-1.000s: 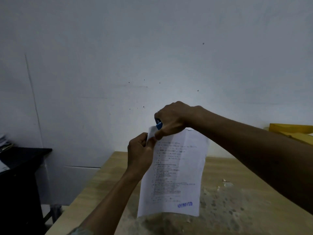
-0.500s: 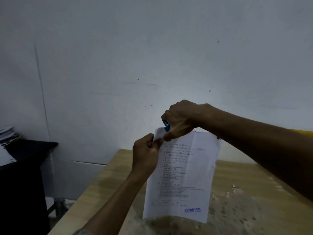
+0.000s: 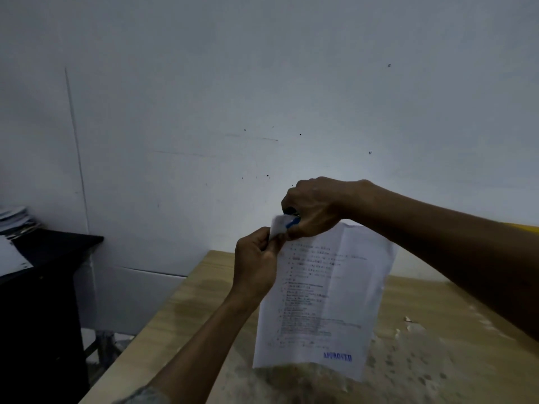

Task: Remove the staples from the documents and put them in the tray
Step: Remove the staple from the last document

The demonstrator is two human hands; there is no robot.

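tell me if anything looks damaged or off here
The table top looks damaged: a mottled, worn patch with peeling flakes lies below and right of the held document. The document's top-left corner is bent back beside the blue tool.

Dim, murky light; soft wide-angle edges

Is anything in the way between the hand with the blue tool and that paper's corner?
Nothing visible. The right hand holds the blue tool at the top corner of the document, which the left hand pinches there. The staple itself is too small to see.
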